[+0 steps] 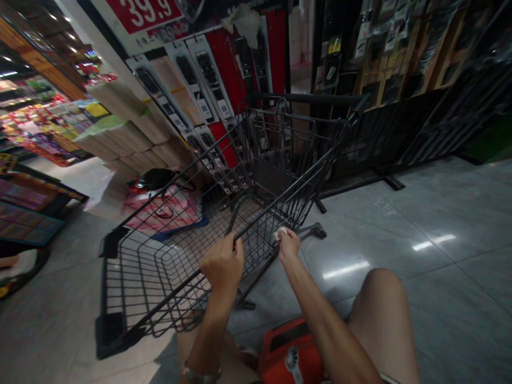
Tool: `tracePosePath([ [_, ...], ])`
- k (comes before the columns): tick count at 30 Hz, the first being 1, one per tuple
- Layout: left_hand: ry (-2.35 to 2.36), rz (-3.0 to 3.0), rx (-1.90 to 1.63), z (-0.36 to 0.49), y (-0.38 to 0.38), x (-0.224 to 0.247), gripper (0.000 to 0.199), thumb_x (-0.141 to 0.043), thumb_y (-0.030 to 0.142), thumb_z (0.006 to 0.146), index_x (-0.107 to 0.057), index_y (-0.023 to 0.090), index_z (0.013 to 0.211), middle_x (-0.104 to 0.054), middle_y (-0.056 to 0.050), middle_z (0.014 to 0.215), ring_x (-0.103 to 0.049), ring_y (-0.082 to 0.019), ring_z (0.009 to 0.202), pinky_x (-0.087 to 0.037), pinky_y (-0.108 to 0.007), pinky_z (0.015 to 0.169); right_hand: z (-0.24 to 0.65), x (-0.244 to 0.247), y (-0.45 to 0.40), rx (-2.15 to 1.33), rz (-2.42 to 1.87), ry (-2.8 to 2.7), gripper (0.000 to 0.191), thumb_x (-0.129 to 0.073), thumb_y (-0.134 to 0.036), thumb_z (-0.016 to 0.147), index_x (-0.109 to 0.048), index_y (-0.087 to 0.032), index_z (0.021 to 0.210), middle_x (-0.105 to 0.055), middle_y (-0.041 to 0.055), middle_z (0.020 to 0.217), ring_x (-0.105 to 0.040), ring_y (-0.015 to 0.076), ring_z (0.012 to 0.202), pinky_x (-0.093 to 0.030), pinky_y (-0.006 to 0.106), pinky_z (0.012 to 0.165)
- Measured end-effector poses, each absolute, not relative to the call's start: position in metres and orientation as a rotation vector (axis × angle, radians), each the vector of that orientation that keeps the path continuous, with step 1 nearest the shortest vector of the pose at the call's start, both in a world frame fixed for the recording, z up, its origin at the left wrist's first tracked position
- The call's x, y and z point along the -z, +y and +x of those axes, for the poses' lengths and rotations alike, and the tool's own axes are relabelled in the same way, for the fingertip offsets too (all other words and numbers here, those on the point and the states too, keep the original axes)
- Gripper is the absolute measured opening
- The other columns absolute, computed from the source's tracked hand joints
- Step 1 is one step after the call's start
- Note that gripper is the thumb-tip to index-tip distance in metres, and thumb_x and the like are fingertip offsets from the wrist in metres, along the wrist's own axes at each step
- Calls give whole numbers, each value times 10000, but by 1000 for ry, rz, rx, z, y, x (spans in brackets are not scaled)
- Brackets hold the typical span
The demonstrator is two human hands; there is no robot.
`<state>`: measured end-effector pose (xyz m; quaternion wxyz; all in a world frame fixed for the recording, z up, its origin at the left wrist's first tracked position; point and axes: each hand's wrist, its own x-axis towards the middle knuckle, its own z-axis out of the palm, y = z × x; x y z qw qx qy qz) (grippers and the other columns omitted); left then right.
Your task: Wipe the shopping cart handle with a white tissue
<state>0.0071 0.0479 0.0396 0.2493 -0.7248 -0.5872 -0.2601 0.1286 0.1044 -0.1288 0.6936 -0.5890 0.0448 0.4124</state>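
A black wire shopping cart stands across the middle of the view, its handle toward the display rack. My left hand is wrapped round the cart's near top rail. Lower on the near side, my right hand pinches a small crumpled white wipe, which looks like tissue or cloth. The wipe lies against or very close to the wire side of the basket; contact is hard to make out. Through the mesh, the basket shows nothing inside it.
Hanging packaged goods fill the rack behind the cart. A pink bag sits on the floor beyond the basket, near stacked paper packs. An orange-red box-like item is between my knees. Grey tiles stretch to the right.
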Motion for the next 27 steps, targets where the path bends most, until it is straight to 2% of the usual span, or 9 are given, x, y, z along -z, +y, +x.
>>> tracePosePath([
  [4,-1586,-1956,716,7,48,-39,161,-561,268,820,-698,183,805,-659,-16,603,-572,-163,548,-322,-278,510,142,106,106,-1012,-1132,138,287,-643,-155,475,-638,-150,762,-644,-23,631,-570,114,542,-439,216,492],
  [8,-1556,-1959,727,6,48,-39,147,-576,265,818,-695,178,823,-654,-8,602,-571,-158,552,-329,-273,513,148,95,97,-1030,-1042,108,309,-659,-148,472,-645,-145,782,-663,0,710,-602,139,640,-489,266,599],
  [11,-1547,-1954,716,6,47,-40,144,-578,265,819,-691,177,807,-645,-3,586,-562,-155,539,-324,-274,510,148,92,89,-899,-1150,-77,294,-645,-200,542,-650,-145,830,-666,32,801,-605,163,728,-497,311,691],
  [15,-1546,-1928,718,7,47,-40,126,-574,232,806,-680,184,757,-630,7,558,-543,-152,516,-308,-275,497,145,90,83,-572,-1366,-550,161,-546,-184,630,-626,-163,769,-606,49,854,-572,180,853,-463,330,811],
  [19,-1521,-1909,730,9,49,-40,116,-571,196,784,-662,185,713,-613,10,533,-534,-152,508,-308,-274,496,137,99,81,-448,-1443,-676,115,-500,-148,651,-567,-179,739,-548,40,835,-545,173,821,-452,310,789],
  [27,-1462,-1903,744,9,49,-42,99,-575,177,771,-651,184,708,-607,12,514,-528,-152,497,-303,-271,489,118,149,75,-529,-1456,-732,150,-471,-103,630,-556,-188,720,-541,41,835,-536,183,833,-434,308,807],
])
